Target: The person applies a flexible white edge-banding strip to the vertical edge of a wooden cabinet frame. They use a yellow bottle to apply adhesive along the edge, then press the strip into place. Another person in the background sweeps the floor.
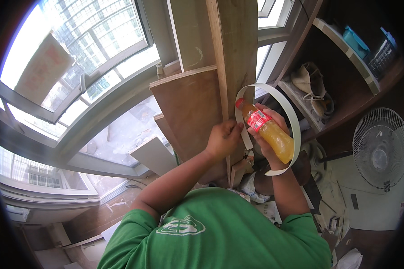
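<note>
1. Yellow-orange, red-capped bottle (pixel 274 133) leans in my right grip (pixel 266 147), fingers wrapped around it.
2. My left grip (pixel 223 140), near the bottle, pinches a white strip (pixel 296 134) near one end; the strip loops around the bottle in an open curve.
3. Brown boards (pixel 188 101) stand beyond my left grip; a fan (pixel 379 154) is at right, well apart.

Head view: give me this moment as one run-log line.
left hand: pinching white strip near one end | right hand: gripping red-capped bottle, tilted | strip: curved into open loop
</note>
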Tool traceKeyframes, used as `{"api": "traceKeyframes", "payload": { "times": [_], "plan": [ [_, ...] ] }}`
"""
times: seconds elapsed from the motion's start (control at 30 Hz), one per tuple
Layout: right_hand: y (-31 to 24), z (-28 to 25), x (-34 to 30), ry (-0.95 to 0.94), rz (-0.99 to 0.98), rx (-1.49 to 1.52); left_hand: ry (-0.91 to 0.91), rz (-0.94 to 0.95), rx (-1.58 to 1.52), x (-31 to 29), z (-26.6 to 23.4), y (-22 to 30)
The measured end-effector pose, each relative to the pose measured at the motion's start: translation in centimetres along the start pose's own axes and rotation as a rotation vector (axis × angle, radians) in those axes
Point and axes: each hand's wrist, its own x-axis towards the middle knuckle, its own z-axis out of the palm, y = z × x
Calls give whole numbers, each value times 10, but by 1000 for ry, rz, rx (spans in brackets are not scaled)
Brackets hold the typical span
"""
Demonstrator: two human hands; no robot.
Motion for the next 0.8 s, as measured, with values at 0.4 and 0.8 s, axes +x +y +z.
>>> {"api": "traceKeyframes", "payload": {
  "times": [0.4, 0.8],
  "plan": [
    [5, 6, -9, 54, 69, 150, 9, 7, -5, 2, -1, 7],
    [12, 6, 7, 35, -147, -23, 7, -22, -39, 1, -3, 9]
  ]
}}
